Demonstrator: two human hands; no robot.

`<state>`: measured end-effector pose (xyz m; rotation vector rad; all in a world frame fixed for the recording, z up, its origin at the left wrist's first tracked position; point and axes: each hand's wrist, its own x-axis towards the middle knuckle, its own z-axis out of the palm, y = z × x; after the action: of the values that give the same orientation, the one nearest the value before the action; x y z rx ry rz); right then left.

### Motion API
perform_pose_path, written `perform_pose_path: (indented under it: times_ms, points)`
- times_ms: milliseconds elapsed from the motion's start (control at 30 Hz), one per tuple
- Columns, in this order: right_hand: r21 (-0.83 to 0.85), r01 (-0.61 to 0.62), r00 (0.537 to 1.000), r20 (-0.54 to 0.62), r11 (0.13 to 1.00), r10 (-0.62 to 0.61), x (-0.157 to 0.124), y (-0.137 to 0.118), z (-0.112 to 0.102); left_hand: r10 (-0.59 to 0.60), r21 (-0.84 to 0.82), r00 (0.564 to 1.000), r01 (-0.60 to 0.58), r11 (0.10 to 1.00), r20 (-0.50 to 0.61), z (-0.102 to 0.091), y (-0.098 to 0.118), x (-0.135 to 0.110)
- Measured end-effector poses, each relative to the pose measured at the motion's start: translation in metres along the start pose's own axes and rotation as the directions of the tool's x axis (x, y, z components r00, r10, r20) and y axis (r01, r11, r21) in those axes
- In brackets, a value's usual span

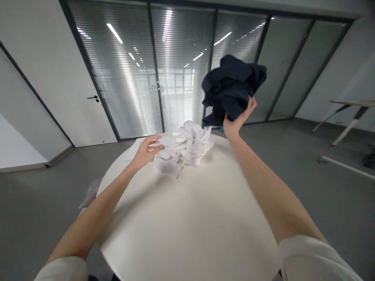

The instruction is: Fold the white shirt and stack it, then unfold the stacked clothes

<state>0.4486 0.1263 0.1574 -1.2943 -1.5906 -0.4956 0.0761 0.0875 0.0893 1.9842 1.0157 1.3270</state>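
Observation:
My right hand (238, 119) holds a bunched dark navy cloth garment (233, 86) up in the air, above the far right edge of the round white table (187, 218). Its fingers wrap the lower right side of the bundle, and folds hide some of them. On the far part of the table lies a crumpled heap of white cloth (187, 144), one flap spread toward me. At the heap's left side is my left hand (148, 150), fingers apart and nothing gripped. Whether its fingertips touch the white cloth I cannot tell.
A flat white sheet (132, 151) lies by the table's far left edge. Below that edge, a clear plastic bag (90, 193) shows. Glass partitions with blinds (181, 78) stand behind, with a door (84, 97) at left. Another table (354, 103) stands far right.

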Motion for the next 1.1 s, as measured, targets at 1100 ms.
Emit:
perform_pose_path:
  times_ms: [1100]
  points:
    - [0.41, 0.299, 0.735, 0.476, 0.861, -0.482, -0.136, -0.055, -0.055, -0.254, 0.75, 0.915, 0.403, 0.524, -0.314, -0.059, -0.098, -0.004]
